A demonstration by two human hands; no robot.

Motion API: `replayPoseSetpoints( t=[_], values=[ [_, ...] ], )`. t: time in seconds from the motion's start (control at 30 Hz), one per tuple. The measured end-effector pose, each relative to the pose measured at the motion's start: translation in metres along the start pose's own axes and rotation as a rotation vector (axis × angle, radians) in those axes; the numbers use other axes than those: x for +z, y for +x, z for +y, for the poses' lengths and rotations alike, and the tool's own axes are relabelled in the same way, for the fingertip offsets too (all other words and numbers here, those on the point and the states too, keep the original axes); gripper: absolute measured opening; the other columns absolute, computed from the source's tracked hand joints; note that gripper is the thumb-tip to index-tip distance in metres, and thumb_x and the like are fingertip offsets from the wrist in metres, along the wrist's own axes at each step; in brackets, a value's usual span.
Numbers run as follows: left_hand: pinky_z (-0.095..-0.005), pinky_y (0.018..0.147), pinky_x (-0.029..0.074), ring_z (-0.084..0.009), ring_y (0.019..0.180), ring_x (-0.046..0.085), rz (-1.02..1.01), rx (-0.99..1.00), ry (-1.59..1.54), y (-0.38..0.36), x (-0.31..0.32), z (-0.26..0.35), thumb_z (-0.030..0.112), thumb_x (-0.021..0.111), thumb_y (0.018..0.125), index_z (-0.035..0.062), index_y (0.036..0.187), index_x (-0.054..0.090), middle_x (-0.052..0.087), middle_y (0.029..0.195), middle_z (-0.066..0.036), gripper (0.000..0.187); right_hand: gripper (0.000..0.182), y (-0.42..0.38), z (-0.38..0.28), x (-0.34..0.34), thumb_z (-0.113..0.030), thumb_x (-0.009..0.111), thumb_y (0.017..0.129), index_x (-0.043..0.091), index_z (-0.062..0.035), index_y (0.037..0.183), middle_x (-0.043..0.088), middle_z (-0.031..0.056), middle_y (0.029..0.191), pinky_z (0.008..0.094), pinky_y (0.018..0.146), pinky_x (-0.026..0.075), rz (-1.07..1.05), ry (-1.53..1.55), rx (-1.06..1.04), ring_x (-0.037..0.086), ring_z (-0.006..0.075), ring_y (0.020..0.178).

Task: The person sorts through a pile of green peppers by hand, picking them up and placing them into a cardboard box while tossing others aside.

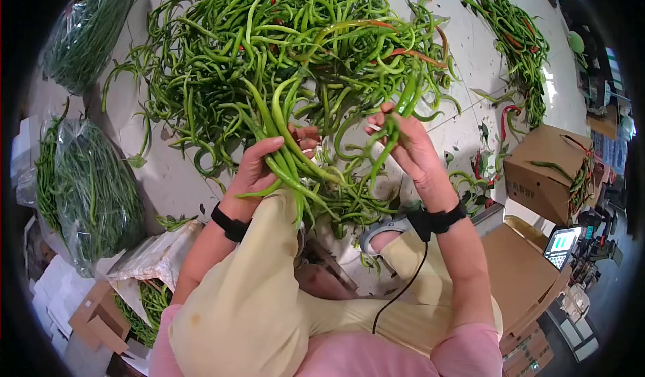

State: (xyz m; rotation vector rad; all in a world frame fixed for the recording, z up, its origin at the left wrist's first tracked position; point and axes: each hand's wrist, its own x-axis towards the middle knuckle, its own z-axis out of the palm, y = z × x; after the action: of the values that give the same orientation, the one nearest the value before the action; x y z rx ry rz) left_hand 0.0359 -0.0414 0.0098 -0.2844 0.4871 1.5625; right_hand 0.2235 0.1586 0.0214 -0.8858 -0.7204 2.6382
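Observation:
My left hand [263,160] is closed round a bunch of long green chili peppers [285,152], their ends sticking out past the thumb and down over my knee. To the right, my right hand [408,142] pinches one or more green chili peppers [388,147] between thumb and fingers; the exact number is hard to see. Both hands are just in front of a big heap of green chili peppers [222,61] spread on the floor, with a few red and orange ones among them. A dark band circles each wrist, and a cable hangs from the right one.
Clear plastic bags of green peppers [101,189] stand at the left. A second long pile of peppers [510,41] lies at the upper right. Cardboard box [547,172] and scale with a lit display [563,246] are on the right. Pale tiled floor [437,142] carries leaf scraps.

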Motion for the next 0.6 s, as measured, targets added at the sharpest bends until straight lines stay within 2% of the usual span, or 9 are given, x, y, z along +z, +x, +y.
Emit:
replayPoseSetpoints(
  t=[0.07,0.23,0.27,0.37,0.4,0.5,0.53,0.57,0.6],
  values=[
    [-0.0409,0.096,0.044,-0.0296,0.108,0.052,-0.005,0.002,0.005,0.003,0.003,-0.002,0.011,0.058,0.078,0.0004,0.107,0.053,0.040,0.129,-0.021,0.032,0.027,0.005,0.007,0.003,-0.012,0.056,0.086,0.050,0.0013,0.109,0.057,0.0096,0.097,0.0406,0.094,0.043,-0.026,0.020,-0.001,0.056,0.0226,0.096],
    [-0.0425,0.095,0.043,-0.0309,0.111,0.050,0.004,0.008,0.003,0.007,-0.006,-0.001,0.011,0.060,0.078,0.0011,0.108,0.052,0.046,0.124,-0.021,0.033,0.027,0.022,0.014,0.000,-0.003,0.047,0.085,0.052,0.0014,0.111,0.056,0.0128,0.112,0.0343,0.092,0.041,0.061,-0.049,-0.068,0.054,0.0236,0.101],
    [-0.0426,0.096,0.043,-0.0310,0.110,0.051,0.019,0.008,-0.009,0.006,-0.006,-0.001,0.011,0.061,0.078,0.0010,0.108,0.052,0.046,0.123,-0.021,0.033,0.029,0.025,0.013,0.000,0.002,0.041,0.083,0.053,0.0017,0.109,0.057,0.0129,0.113,0.0302,0.090,0.040,0.161,-0.242,-0.127,0.055,0.0201,0.100],
    [-0.0432,0.096,0.042,-0.0284,0.099,0.056,0.087,0.031,0.013,0.003,-0.014,0.003,0.012,0.061,0.078,0.0021,0.108,0.052,0.055,0.109,-0.018,0.033,0.028,0.033,0.014,-0.017,0.000,0.042,0.083,0.053,0.0014,0.109,0.058,0.0124,0.112,0.0307,0.093,0.038,0.300,-0.606,-0.430,0.053,0.0212,0.104],
    [-0.0435,0.096,0.041,-0.0272,0.096,0.057,0.105,0.052,0.029,0.002,-0.018,0.004,0.014,0.061,0.078,0.0025,0.108,0.051,0.056,0.105,-0.015,0.034,0.025,0.031,0.009,-0.014,-0.001,0.044,0.083,0.054,0.0009,0.106,0.060,0.0111,0.106,0.0284,0.086,0.041,0.194,-0.607,-0.365,0.055,0.0170,0.093],
    [-0.0436,0.097,0.040,-0.0249,0.089,0.057,0.103,0.094,0.034,-0.001,-0.023,0.006,0.014,0.061,0.079,0.0030,0.109,0.051,0.058,0.095,-0.012,0.034,0.022,0.034,-0.005,-0.029,0.000,0.046,0.081,0.055,0.0005,0.101,0.060,0.0099,0.102,0.0275,0.078,0.042,0.372,-0.634,-0.295,0.053,0.0137,0.083],
    [-0.0436,0.096,0.041,-0.0251,0.089,0.058,0.090,0.105,0.015,-0.001,-0.023,0.006,0.013,0.062,0.079,0.0030,0.108,0.051,0.058,0.095,-0.013,0.033,0.019,0.037,-0.010,-0.040,-0.001,0.049,0.081,0.055,0.0011,0.100,0.062,0.0073,0.095,0.0242,0.067,0.041,0.522,-0.619,-0.404,0.048,0.0088,0.070],
    [-0.0436,0.095,0.042,-0.0253,0.089,0.059,0.077,0.114,-0.006,-0.001,-0.024,0.006,0.012,0.062,0.079,0.0031,0.107,0.051,0.059,0.096,-0.014,0.032,0.021,0.037,-0.015,-0.051,-0.001,0.050,0.081,0.055,0.0005,0.101,0.061,0.0074,0.093,0.0278,0.069,0.043,0.624,-0.748,-0.431,0.052,0.0120,0.074],
    [-0.0435,0.095,0.042,-0.0252,0.090,0.058,0.091,0.107,-0.034,-0.002,-0.021,0.006,0.011,0.062,0.079,0.0030,0.107,0.051,0.059,0.094,-0.014,0.032,0.022,0.040,-0.014,-0.066,-0.002,0.052,0.080,0.055,0.0001,0.101,0.061,0.0091,0.092,0.0297,0.072,0.043,0.658,-1.065,-0.513,0.054,0.0163,0.077]
  ],
)
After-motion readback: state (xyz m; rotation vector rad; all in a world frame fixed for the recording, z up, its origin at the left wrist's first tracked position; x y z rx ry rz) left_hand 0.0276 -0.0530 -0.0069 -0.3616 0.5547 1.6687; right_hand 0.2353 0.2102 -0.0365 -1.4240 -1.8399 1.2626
